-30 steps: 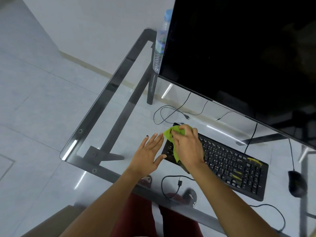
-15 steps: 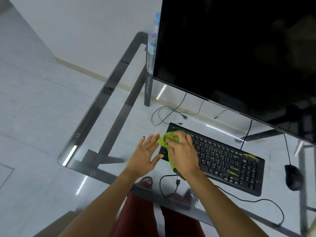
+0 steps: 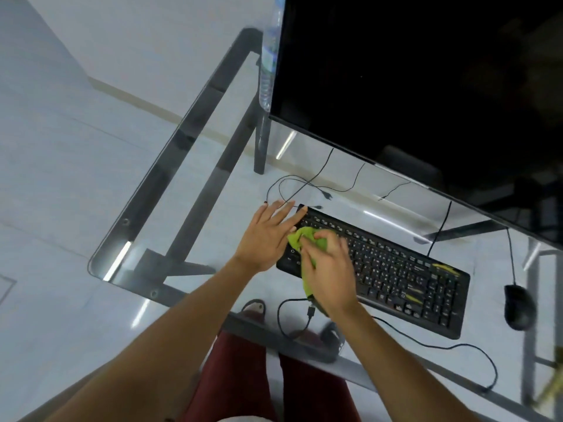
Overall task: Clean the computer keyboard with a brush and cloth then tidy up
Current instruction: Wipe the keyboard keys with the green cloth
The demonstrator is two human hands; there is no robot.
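Observation:
A black keyboard (image 3: 396, 269) with yellow-green marks lies slanted on the glass desk (image 3: 182, 208). My right hand (image 3: 327, 272) grips a bunched green cloth (image 3: 300, 239) and presses it on the keyboard's left end. My left hand (image 3: 268, 236) lies flat with straight fingers at the keyboard's left edge, fingertips touching its far left corner. No brush is in view.
A large dark monitor (image 3: 426, 102) stands behind the keyboard, with a water bottle (image 3: 269, 62) at its left. A black mouse (image 3: 519, 306) sits at the right. Loose cables (image 3: 292, 318) lie near the front edge and behind the keyboard. My legs show through the glass.
My right hand with the cloth has slid toward me along the keyboard's left end. My left hand has moved onto the keyboard's far left corner. The camera has shifted slightly.

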